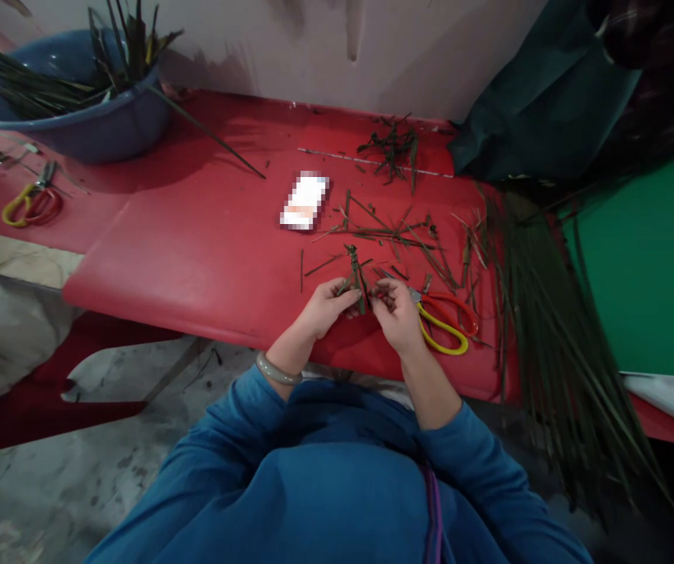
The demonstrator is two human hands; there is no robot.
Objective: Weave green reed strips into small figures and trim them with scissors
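Note:
Between my hands, over the front of the red table [196, 235], is a small green woven-leaf figure [355, 270] with a knotted top. My left hand [333, 304] is closed on its lower part, thumb across the leaf strips. On its right side my right hand [394, 308] pinches, fingers drawn together; whatever thin strip lies between the fingertips is too small to make out. Just right of that hand lie scissors [443, 319] with one red and one yellow handle, blades partly hidden behind the hand. Leaf scraps [396, 233] are scattered beyond both hands.
A blue basin [96, 129] of long leaves stands back left, near a second pair of scissors [32, 202]. A phone [305, 201] with a blurred screen lies mid-table. Long palm leaves [566, 352] hang over the right edge beside a green board [643, 266]. A leaf clump [394, 149] lies behind.

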